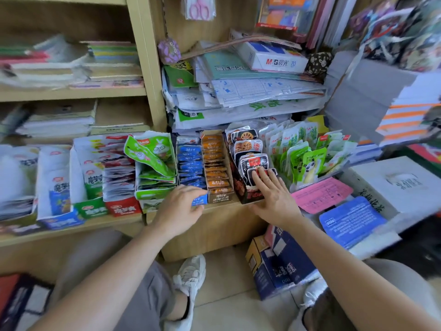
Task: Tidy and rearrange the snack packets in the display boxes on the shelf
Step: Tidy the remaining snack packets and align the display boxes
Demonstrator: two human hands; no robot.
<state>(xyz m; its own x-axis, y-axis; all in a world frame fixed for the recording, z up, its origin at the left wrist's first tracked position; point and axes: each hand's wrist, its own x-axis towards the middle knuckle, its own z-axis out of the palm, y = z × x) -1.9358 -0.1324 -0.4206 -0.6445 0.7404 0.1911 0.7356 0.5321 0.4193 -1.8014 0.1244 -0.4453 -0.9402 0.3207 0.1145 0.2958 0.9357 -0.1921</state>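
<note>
**squaring up the black packets while steadying the blue box**

pressing down with the right hand [272, 194], fingers straight and close together, fingertips [259, 173] flat on the front-most black snack packets [250, 161] in the black display box [248, 195]. pinching with the left hand [181, 206], fingers curled round the front lip of the blue display box [199, 201], with its rows of blue packets [191, 163] just beyond the knuckles. between the two hands, the orange packet box [217, 163], touching the blue box. just right of the right hand, green panda packets [307, 163] leaning every way; nearer the wrist on that side, a pink sheet [322, 194] lying flat.

seemingly mid-task, judging by neat blue and orange rows, a fanned and tilted black row, and a loose green lot.

to do this step well:
- push the black packets back with flat pads rather than nails, to avoid buckling or skidding the slick film.
- ease them upright from the front one backwards, then tap the tops level.
- grip the blue box's lip only firmly enough to stop a slide off the shelf [210, 225] edge, as thin card of that sort probably creases.
- turn the black box square against the orange one, since now angled away from it.
- mind the panda packets beside the little finger, likely to topple at a nudge.
</note>
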